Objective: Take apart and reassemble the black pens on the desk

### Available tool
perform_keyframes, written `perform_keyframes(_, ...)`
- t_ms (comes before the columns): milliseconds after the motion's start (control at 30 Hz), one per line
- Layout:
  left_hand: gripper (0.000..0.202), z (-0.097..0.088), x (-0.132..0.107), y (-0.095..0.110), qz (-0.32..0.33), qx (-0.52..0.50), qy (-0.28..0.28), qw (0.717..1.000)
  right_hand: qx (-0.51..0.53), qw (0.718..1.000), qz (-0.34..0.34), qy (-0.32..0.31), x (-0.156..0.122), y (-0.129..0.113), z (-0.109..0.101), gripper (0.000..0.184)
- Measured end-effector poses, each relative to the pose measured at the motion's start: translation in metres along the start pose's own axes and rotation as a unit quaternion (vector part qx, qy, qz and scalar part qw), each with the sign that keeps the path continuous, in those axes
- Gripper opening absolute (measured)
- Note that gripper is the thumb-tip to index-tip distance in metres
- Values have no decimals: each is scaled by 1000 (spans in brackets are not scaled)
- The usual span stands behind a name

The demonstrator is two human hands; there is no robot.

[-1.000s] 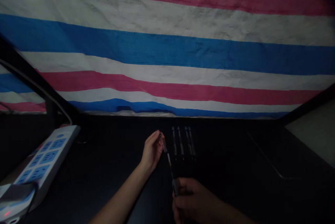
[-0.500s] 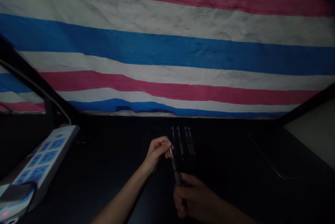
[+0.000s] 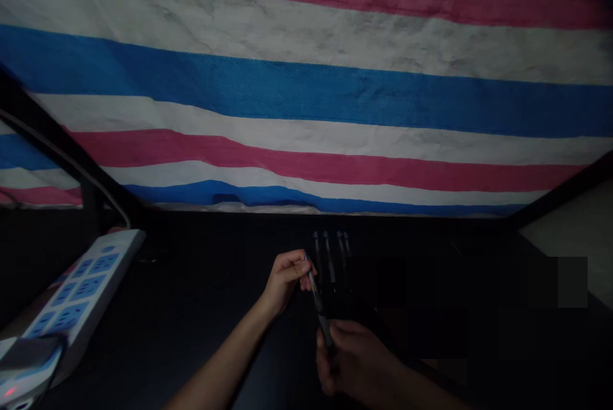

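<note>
A slim pen with a dark lower section slants between my two hands above the black table. My left hand pinches its upper, lighter end between thumb and fingers. The dark lower end is wrapped by the fingers of my right hand, which hide part of it. Just beyond my left hand, several similar pens lie side by side, pointing away from me. The scene is dim, and a blocky dark patch covers the picture to the right of my right hand.
A white power strip with blue socket faces lies along the left side, a dark adapter plugged into its near end. A cable runs down a dark post behind it. Striped red, white and blue sheeting hangs behind the black table.
My right hand has shifted slightly, and more of the pen's dark lower end shows. My left hand keeps its place. The right part of the table has turned to dark blocks.
</note>
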State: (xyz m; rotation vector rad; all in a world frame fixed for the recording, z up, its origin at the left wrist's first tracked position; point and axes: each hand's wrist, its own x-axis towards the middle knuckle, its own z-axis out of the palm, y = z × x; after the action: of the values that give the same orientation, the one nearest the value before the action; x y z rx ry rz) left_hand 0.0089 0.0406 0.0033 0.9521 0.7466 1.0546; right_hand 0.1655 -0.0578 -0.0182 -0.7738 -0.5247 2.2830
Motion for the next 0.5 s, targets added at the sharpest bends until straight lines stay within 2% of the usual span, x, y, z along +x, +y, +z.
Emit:
perform_keyframes(67,28,0,0,0,7,-4,14,1000,-3,1000,-3,3,-1,-1,1,42)
perform_keyframes(200,27,1,0,0,13,-7,30,999,-27,1000,-10,-4,-3,0,-1,29)
perform_keyframes(267,28,1,0,-1,11,-6,31,999,-18,1000,-6,-2,-2,1,-1,30)
perform_keyframes(400,26,0,0,-1,13,-13,38,999,-7,1000,5,2,-2,-1,2,43)
perform_keyframes(500,25,0,-1,-2,15,-16,39,999,-26,1000,2,9,-3,-2,3,35)
